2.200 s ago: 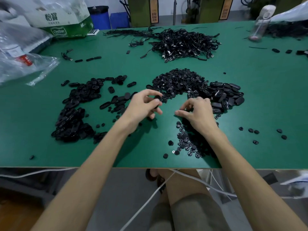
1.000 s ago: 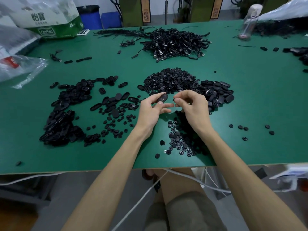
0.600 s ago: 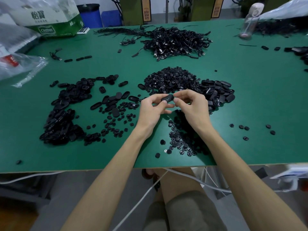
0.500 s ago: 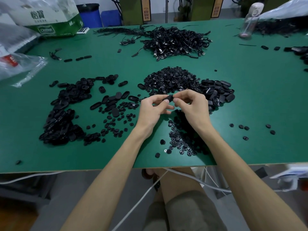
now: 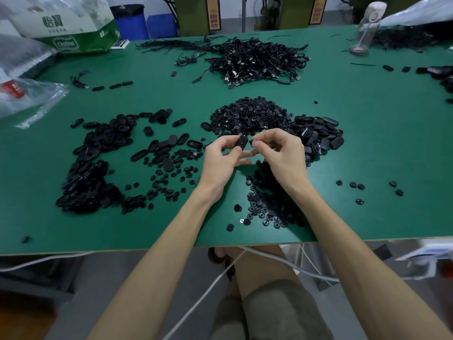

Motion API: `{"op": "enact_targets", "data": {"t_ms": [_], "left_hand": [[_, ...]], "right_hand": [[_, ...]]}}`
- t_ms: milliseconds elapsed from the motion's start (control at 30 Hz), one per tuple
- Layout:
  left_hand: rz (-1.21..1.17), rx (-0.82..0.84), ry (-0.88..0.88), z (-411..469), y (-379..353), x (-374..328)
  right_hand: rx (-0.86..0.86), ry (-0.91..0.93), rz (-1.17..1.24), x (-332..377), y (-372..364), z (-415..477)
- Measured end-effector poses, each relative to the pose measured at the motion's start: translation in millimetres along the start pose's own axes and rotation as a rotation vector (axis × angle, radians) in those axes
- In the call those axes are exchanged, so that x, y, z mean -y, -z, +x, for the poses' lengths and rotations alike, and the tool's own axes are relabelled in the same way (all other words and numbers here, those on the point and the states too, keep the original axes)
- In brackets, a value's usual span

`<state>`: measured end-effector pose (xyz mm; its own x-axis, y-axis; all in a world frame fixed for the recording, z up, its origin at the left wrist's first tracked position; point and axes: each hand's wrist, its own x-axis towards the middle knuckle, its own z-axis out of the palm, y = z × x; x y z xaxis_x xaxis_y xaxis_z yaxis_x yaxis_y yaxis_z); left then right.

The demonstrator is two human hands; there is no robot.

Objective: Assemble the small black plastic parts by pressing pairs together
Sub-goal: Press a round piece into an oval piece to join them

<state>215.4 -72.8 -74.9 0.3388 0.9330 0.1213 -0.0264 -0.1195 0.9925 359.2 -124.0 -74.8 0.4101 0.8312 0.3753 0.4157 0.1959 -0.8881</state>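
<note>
Over the middle of the green table (image 5: 367,148), my left hand (image 5: 221,159) pinches a small black oval plastic part (image 5: 241,142) between thumb and fingers. My right hand (image 5: 282,155) faces it and pinches a tiny black piece (image 5: 251,142) at its fingertips, right beside the oval part. Small round black parts (image 5: 263,209) lie scattered under my right wrist. A heap of small round parts (image 5: 250,115) sits just behind my hands, with a heap of black oval shells (image 5: 318,136) to its right.
More black oval parts (image 5: 93,165) are piled at the left, with loose pieces between. A tangle of black cables (image 5: 257,60) lies at the back. Plastic bags (image 5: 27,94), a green-and-white box (image 5: 73,28) and a clear bottle (image 5: 365,30) stand along the far edges.
Both hands rose from the piles and met over the table. The left brought up an oval part, the right a tiny piece. The parts touched, and now a small gap shows between them.
</note>
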Motion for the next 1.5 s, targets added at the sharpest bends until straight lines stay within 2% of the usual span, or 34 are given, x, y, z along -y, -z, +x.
{"op": "enact_targets", "data": {"t_ms": [300,600,1500], "left_hand": [[-0.152,-0.05,0.021,0.0,2.8,3.7],[-0.203,-0.013,0.038,-2.5,2.2,0.6],[-0.095,0.044,-0.058,-0.9,1.8,2.2]], "right_hand": [[0.067,-0.146,0.263,4.7,-0.4,-1.4],[0.042,-0.154,0.228,2.7,-2.0,-0.8],[-0.042,-0.062,0.025,6.6,-3.0,-4.2]]}}
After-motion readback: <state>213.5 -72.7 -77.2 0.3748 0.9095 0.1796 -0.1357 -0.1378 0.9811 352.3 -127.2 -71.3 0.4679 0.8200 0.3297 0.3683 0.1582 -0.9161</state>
